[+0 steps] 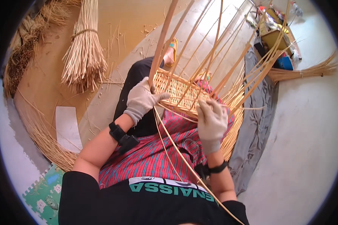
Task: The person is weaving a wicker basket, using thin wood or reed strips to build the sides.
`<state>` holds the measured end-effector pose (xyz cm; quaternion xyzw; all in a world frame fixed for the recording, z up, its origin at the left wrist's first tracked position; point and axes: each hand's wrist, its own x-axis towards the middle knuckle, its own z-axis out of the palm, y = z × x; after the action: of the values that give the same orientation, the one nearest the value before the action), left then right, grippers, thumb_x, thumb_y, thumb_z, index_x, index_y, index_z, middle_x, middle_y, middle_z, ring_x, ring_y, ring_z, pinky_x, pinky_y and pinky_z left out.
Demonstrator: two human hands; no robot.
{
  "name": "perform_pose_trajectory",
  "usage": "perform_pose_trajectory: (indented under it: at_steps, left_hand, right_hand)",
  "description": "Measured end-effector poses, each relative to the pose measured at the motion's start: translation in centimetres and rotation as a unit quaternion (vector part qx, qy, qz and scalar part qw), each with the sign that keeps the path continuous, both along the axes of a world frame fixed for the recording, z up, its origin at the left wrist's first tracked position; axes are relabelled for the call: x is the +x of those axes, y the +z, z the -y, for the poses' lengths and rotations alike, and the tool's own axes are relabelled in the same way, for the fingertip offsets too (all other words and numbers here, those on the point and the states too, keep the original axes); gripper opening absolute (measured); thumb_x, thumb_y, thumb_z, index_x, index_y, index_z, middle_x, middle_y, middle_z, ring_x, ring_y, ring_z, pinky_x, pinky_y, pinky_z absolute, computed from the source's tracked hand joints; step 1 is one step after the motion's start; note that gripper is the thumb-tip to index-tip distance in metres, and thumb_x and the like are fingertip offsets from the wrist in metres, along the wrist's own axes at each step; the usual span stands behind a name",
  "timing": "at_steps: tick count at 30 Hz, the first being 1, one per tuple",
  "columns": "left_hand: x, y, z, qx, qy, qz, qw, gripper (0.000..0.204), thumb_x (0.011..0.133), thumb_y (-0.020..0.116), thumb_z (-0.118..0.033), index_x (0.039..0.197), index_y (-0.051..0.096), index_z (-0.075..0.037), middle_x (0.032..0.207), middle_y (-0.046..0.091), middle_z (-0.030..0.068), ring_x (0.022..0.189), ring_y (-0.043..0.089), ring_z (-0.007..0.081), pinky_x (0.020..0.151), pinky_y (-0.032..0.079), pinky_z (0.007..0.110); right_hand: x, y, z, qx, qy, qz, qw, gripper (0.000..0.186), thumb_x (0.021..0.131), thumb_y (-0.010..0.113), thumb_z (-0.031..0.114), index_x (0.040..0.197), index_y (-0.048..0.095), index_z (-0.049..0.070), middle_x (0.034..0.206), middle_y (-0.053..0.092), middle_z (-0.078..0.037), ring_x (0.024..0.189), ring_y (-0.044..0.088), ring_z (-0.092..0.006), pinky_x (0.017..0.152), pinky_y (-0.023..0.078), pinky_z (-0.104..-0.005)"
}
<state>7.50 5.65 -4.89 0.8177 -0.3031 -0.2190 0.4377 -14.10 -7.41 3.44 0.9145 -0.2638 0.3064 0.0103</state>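
A partly woven wicker basket (178,90) rests over my lap, its rectangular base tightly woven. Long upright stakes (218,37) fan out from it, away from me. My left hand (142,99), in a pale knit glove, clasps the basket's left end, thumb laid along the near edge. At the near right corner, my right hand (213,122) has its gloved fingers bent and pressed against the weave; what lies under the fingertips is partly hidden. A long loose wicker strand (182,157) trails from beside my left hand down across my shirt.
Beneath the basket, a red striped cloth (139,165) covers my lap. A tied wicker bundle (85,56) stands at far left. More loose rods (60,148) curve along the left; others lie on grey sheeting (253,123) at right. Assorted containers (276,39) sit at far right.
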Motion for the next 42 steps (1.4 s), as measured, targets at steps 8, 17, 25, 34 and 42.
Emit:
perform_pose_trajectory:
  at_steps: [8,17,25,34,42]
  left_hand:
    - [-0.6,0.5,0.2,-0.049,0.037,-0.003,0.998,0.055,0.076,0.092,-0.047,0.076,0.051,-0.011,0.063,0.048,-0.0017,0.057,0.044,0.0114,0.055,0.042,0.031]
    - [-0.3,-0.3,0.3,-0.101,0.013,-0.116,0.988,0.038,0.083,0.091,-0.03,0.084,0.059,-0.009,0.067,0.049,-0.0067,0.063,0.044,0.0052,0.058,0.043,0.025]
    - [4.2,2.0,-2.3,-0.097,-0.226,-0.348,0.905,0.05,0.081,0.084,-0.003,0.113,0.047,-0.011,0.085,0.055,-0.0033,0.069,0.058,0.0088,0.06,0.053,0.027]
    - [-0.2,-0.1,-1.6,-0.09,-0.049,-0.071,0.992,0.054,0.074,0.094,-0.016,0.107,0.051,-0.011,0.085,0.053,-0.0032,0.079,0.055,0.0116,0.076,0.051,0.029]
    - [-2.5,5.0,1.0,-0.047,-0.192,0.419,0.886,0.07,0.083,0.076,-0.016,0.148,0.054,-0.021,0.095,0.067,0.0099,0.1,0.067,0.0354,0.099,0.049,0.043]
  right_hand:
    - [6.3,-2.5,0.7,0.077,0.103,-0.03,0.991,0.011,0.084,0.075,0.024,0.089,0.075,0.014,0.091,0.062,-0.004,0.091,0.06,-0.0292,0.076,0.051,-0.0433]
    - [6.8,-4.5,-0.2,0.241,-0.027,-0.166,0.956,0.008,0.095,0.066,0.022,0.098,0.068,0.014,0.082,0.071,-0.014,0.072,0.07,-0.035,0.061,0.053,-0.0469]
    - [1.6,-0.9,-3.8,0.332,0.123,-0.091,0.931,0.049,0.085,0.078,0.013,0.133,0.069,0.018,0.125,0.067,-0.016,0.104,0.069,-0.0326,0.085,0.057,-0.0441]
    - [-5.3,-2.6,2.4,0.526,-0.12,0.397,0.742,0.011,0.105,0.062,0.013,0.113,0.063,0.006,0.099,0.074,-0.009,0.085,0.072,-0.0158,0.066,0.058,-0.0272]
    - [-0.8,3.1,8.1,0.544,-0.06,0.094,0.832,0.013,0.102,0.06,0.006,0.115,0.059,0.002,0.098,0.073,-0.013,0.086,0.074,-0.0201,0.067,0.059,-0.028]
